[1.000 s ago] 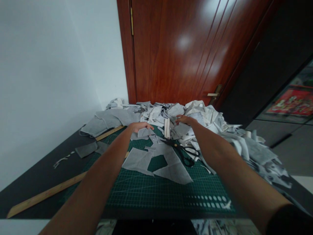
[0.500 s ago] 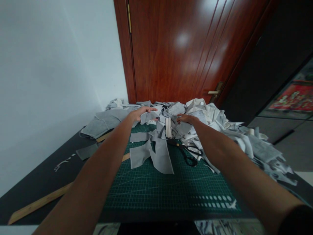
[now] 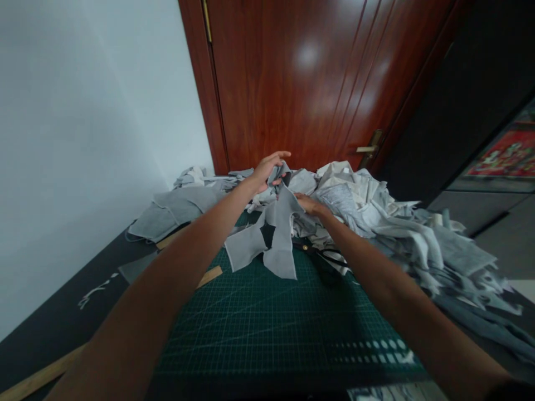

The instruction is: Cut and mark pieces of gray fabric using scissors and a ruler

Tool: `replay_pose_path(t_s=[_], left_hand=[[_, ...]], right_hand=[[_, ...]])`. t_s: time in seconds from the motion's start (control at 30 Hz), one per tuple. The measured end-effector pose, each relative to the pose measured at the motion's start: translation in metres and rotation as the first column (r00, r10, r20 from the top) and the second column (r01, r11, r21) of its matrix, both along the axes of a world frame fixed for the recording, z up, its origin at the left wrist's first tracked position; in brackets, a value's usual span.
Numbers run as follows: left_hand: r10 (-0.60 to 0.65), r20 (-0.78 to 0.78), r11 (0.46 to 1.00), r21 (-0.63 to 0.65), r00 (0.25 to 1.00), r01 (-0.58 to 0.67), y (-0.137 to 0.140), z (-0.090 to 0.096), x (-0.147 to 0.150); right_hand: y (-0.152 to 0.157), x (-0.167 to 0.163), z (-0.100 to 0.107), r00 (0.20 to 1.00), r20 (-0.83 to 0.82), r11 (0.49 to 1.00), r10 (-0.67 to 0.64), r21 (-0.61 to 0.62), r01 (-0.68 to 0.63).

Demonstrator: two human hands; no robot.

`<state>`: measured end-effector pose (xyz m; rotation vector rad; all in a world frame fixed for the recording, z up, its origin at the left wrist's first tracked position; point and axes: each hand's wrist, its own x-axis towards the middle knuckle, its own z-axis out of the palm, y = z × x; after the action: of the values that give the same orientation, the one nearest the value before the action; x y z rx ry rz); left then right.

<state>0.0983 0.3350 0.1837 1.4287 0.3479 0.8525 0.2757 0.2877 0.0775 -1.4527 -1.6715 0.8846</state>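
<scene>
- At the far left I see a wooden strip (image 3: 45,370), lying slantwise on the dark counter (image 3: 54,320); beyond it are white threads (image 3: 94,289) and a large grey fabric (image 3: 167,209).
- The left hand (image 3: 270,170) has its grip clamped on the upper end of the grey cut cloth (image 3: 282,217), one finger stretched out to the right.
- This cloth hangs in the middle, above the green mat (image 3: 251,328). Its long axis runs from the hand down toward me; two flaps, around an opening, point to the near side, the left one more leftward.
- Black scissors (image 3: 306,248) lie just right, handles pointing rightward.
- The right hand (image 3: 310,205) is at the cloth's right edge; its fingertips are hidden, so I cannot tell its grip.
- At far right, a red print (image 3: 504,153) is too blurred for reading.
</scene>
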Motion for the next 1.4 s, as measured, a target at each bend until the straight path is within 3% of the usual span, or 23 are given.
replay_pose_path(t_s=[0.13, 0.27, 0.43, 0.57, 0.67, 0.83, 0.93, 1.1, 1.2, 1.3, 1.4], left_hand=[[-0.024, 0.168, 1.0, -0.009, 0.986, 0.026, -0.008, 0.017, 0.021], [0.014, 0.306, 0.999, -0.033, 0.952, -0.004, -0.015, 0.037, 0.022], [0.13, 0.479, 0.987, -0.146, 0.868, -0.067, -0.035, 0.053, -0.004], [0.124, 0.514, 0.981, -0.192, 0.849, -0.027, -0.053, 0.046, -0.028], [0.062, 0.479, 0.99, -0.138, 0.876, 0.006, -0.06, 0.031, -0.045], [-0.148, 0.308, 0.988, 0.078, 0.94, 0.13, -0.053, -0.005, -0.081], [-0.128, 0.138, 0.991, 0.049, 0.982, 0.123, -0.038, -0.034, -0.103], [-0.098, -0.014, 0.994, -0.042, 0.995, 0.097, -0.012, -0.091, -0.11], [-0.06, -0.112, 0.996, -0.077, 0.992, 0.052, -0.006, -0.124, -0.096], [0.007, -0.217, 0.999, -0.029, 0.976, -0.014, -0.007, -0.148, -0.083], [0.064, -0.316, 0.996, 0.084, 0.946, -0.039, -0.009, -0.159, -0.078]], right_hand=[[-0.006, -0.018, 0.002, 0.988, -0.141, 0.997, 0.064, 0.051, -0.058], [-0.027, -0.018, 0.0, 0.927, -0.315, 0.977, 0.202, 0.135, -0.167], [-0.061, -0.008, -0.008, 0.947, -0.232, 0.964, 0.221, 0.2, -0.176], [-0.072, -0.014, -0.008, 0.978, -0.118, 0.954, 0.172, 0.266, -0.136], [-0.068, -0.018, -0.007, 0.989, -0.077, 0.932, 0.125, 0.351, -0.091], [-0.063, -0.008, -0.008, 0.996, -0.093, 0.871, 0.009, 0.491, 0.038], [-0.066, -0.006, -0.01, 0.997, -0.077, 0.853, -0.011, 0.52, 0.05], [-0.076, -0.031, -0.008, 0.984, 0.064, 0.873, 0.166, 0.455, -0.177], [-0.084, -0.054, -0.009, 0.895, 0.21, 0.826, 0.393, 0.347, -0.444], [-0.092, -0.076, -0.018, 0.817, 0.295, 0.794, 0.495, 0.228, -0.563], [-0.098, -0.097, -0.037, 0.757, 0.388, 0.779, 0.526, 0.137, -0.612]])
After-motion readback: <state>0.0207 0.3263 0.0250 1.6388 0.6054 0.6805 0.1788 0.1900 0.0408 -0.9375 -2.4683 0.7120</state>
